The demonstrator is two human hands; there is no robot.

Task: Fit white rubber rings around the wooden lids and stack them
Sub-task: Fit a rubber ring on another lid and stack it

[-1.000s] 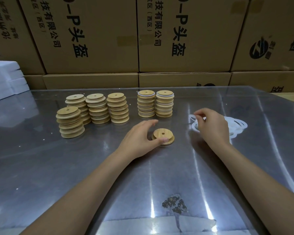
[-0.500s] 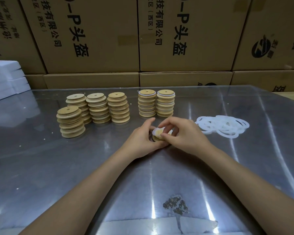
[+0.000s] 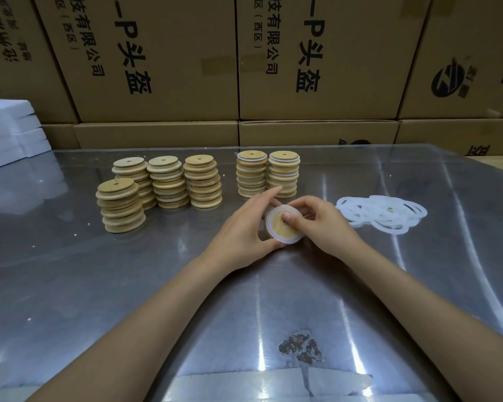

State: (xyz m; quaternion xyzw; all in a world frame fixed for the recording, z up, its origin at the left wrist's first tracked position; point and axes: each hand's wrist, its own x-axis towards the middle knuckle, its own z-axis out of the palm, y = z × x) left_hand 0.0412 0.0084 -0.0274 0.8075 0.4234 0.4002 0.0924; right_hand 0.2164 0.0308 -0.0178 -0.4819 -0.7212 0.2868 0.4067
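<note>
Near the middle of the desk, both hands around one wooden lid with a white ring at its rim: left hand gripping the edge, right hand with thumb on the face. Toward the far edge, four plain stacks and two ringed stacks. At right, loose rings. Behind, cardboard boxes.
</note>
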